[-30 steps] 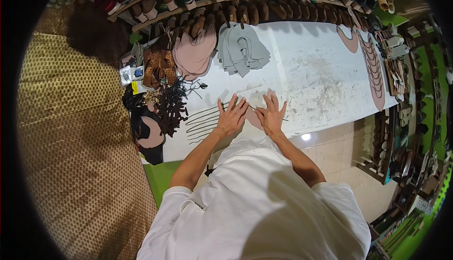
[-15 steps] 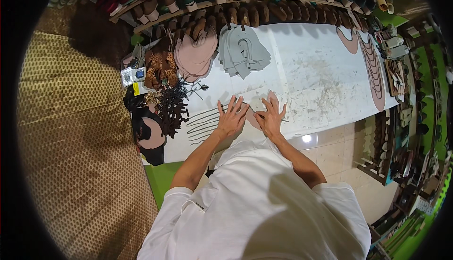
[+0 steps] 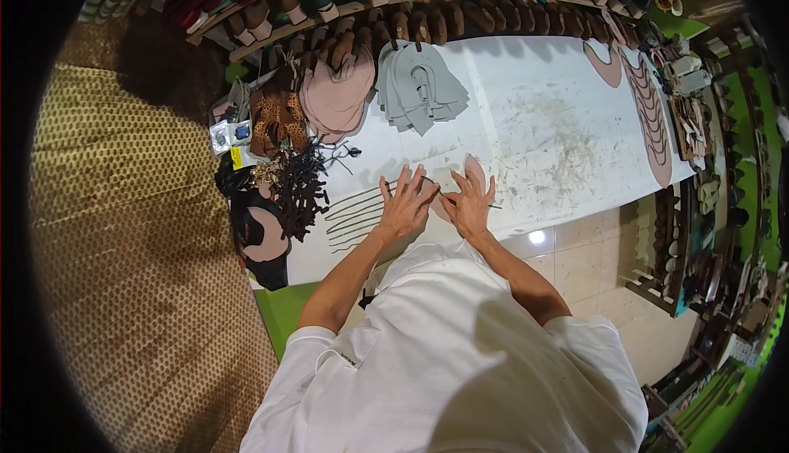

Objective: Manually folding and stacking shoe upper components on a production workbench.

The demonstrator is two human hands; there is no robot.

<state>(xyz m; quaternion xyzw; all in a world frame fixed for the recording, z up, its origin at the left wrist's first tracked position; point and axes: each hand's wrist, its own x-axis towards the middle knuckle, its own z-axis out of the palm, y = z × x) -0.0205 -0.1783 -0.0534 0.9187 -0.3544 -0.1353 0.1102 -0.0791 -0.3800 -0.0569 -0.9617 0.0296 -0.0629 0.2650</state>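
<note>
Left hand (image 3: 402,208) spread, ungripped; right hand (image 3: 467,207) pinched, contents I can't tell | pink piece (image 3: 440,209): frame centre, on counter (image 3: 526,96), partly hidden | uneven pressure could skew the dark strip (image 3: 496,206)

From here I see a white tabletop (image 3: 534,67) under the left hand (image 3: 403,208) and right hand (image 3: 468,208): a pink piece (image 3: 440,207) lies between them, thin dark strips (image 3: 353,216) just left, gray cutouts (image 3: 400,96) beyond, a dark pile (image 3: 302,205) farther left, curved pink pieces (image 3: 653,133) well right.
</note>
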